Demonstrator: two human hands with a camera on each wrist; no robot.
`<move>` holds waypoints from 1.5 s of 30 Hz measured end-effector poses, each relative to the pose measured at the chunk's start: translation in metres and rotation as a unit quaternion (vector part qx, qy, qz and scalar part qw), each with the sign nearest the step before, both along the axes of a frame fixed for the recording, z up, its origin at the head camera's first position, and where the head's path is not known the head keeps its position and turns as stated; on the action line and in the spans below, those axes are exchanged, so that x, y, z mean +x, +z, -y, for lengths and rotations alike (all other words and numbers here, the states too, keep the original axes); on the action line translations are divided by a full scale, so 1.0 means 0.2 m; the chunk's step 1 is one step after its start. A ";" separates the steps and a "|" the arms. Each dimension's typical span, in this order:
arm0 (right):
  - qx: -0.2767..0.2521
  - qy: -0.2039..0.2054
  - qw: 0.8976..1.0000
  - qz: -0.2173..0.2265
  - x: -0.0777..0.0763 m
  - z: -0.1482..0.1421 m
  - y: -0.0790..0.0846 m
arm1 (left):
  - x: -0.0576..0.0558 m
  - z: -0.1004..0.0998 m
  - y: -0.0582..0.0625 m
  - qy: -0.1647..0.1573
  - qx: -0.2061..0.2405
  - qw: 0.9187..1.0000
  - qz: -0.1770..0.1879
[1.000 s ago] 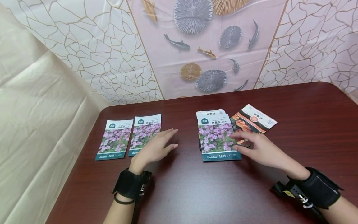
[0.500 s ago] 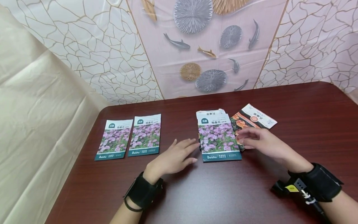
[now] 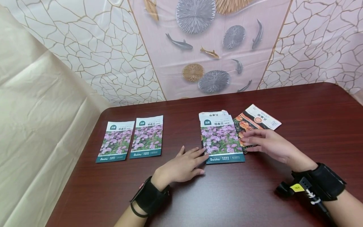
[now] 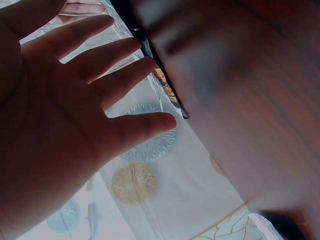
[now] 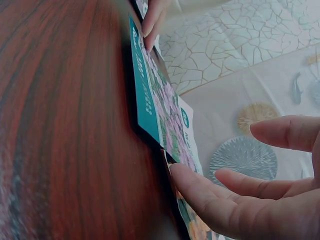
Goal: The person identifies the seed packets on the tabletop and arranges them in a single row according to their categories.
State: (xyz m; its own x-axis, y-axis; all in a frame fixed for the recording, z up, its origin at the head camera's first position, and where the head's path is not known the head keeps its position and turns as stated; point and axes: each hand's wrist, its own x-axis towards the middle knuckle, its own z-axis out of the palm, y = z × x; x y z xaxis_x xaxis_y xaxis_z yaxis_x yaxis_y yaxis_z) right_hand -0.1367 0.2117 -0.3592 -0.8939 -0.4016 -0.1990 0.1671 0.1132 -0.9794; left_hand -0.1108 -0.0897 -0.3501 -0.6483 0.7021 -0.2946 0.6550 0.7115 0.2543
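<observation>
A seed packet with purple flowers (image 3: 218,137) lies on top of a second packet (image 3: 213,113), which shows only its white end and a sliver of side. My left hand (image 3: 180,167) has its fingers stretched out at the lower left edge of the purple packet. A marigold-orange seed packet (image 3: 255,118) lies slanted to the right, partly covered. Over its near end is my right hand (image 3: 270,145), fingers loosely bent. In the right wrist view, the thumb (image 5: 187,182) meets the packets' edge, while the other fingers stand apart from it.
Two more purple-flower packets (image 3: 116,142) (image 3: 147,137) lie side by side at the left of the dark red-brown table (image 3: 227,195). Behind the table hangs a patterned cloth (image 3: 181,63), and a cream cloth (image 3: 37,126) borders the left side.
My left hand has moved right, from beside the left packets to the purple packet's lower left edge. My right hand has shifted off the purple packet onto the orange one.
</observation>
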 end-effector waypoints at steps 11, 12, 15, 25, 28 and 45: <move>-0.083 0.011 0.995 0.048 -0.01 -0.01 -0.03 | 0.01 -0.02 -0.01 0.005 -0.021 1.000 0.006; -0.084 0.009 0.995 0.049 -0.01 -0.01 -0.04 | 0.01 -0.02 -0.01 0.005 -0.021 1.000 0.007; -0.084 0.002 0.995 0.049 -0.01 -0.01 -0.04 | 0.01 -0.02 -0.01 0.006 -0.021 1.000 0.010; -0.084 -0.017 0.995 0.052 -0.01 0.02 -0.05 | 0.01 -0.02 -0.01 0.003 -0.022 1.000 0.010; -0.082 -0.015 0.995 0.054 -0.02 0.03 -0.06 | 0.01 -0.02 -0.01 0.003 -0.024 1.000 0.011; -0.061 0.019 0.997 0.054 0.01 0.07 -0.07 | 0.02 -0.02 0.00 0.001 -0.027 1.000 0.001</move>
State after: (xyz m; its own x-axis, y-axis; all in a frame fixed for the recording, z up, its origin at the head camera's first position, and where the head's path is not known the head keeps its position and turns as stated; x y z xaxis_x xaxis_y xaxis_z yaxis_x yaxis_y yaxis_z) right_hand -0.1341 0.1971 -0.3726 -0.8535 -0.4620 -0.2410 0.2701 0.0032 -0.9628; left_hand -0.1067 -0.0858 -0.3506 -0.6494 0.6834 -0.3335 0.6526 0.7260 0.2169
